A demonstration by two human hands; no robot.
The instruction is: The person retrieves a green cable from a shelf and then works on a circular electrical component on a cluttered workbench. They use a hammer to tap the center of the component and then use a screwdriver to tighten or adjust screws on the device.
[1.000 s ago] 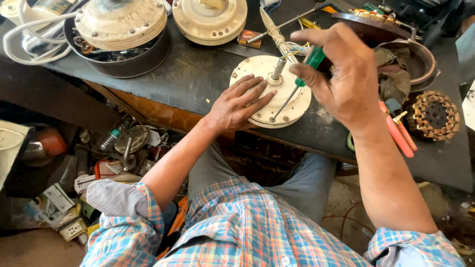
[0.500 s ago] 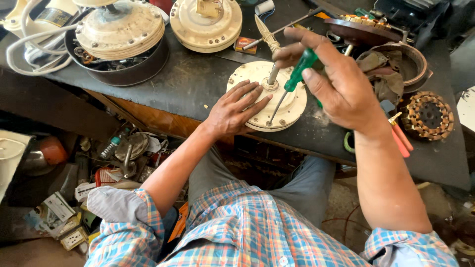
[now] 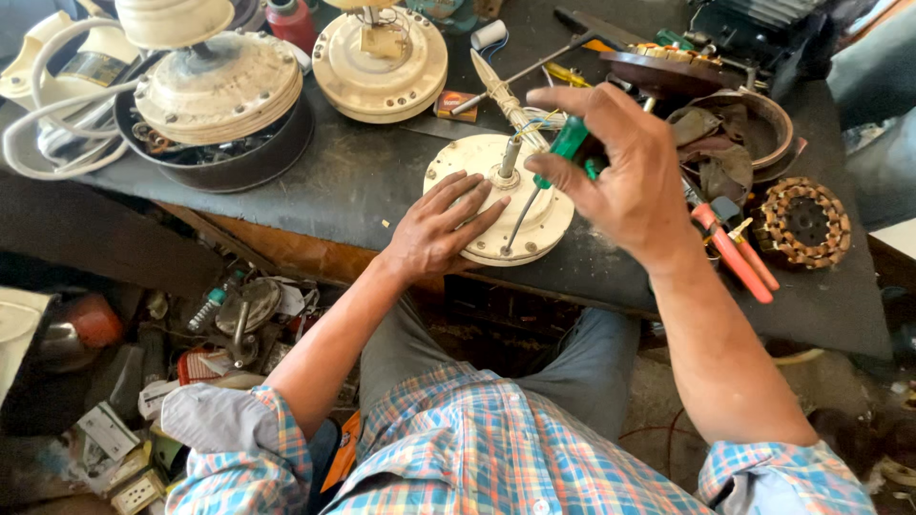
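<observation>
Cream fan motor housing point(image 3: 534, 224) sits at the workbench point(image 3: 353, 186) front edge. Left hand point(image 3: 439, 229) lies flat on it, fingers spread; right hand point(image 3: 620, 181) grips a green-handled screwdriver point(image 3: 549, 176), tip on the housing. Pliers point(image 3: 735, 250) lie just right.

Red pliers point(image 3: 733, 250) – copper stator point(image 3: 804, 222) – dark bowl point(image 3: 229, 164).

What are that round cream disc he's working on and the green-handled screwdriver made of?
The round cream disc looks like painted metal: a rigid cast shape with a worn, dull cream coat and screw holes near the rim. The screwdriver, held in the right hand, seems to have a translucent green plastic handle and a thin grey steel shaft. The left hand rests flat on the disc.
</observation>
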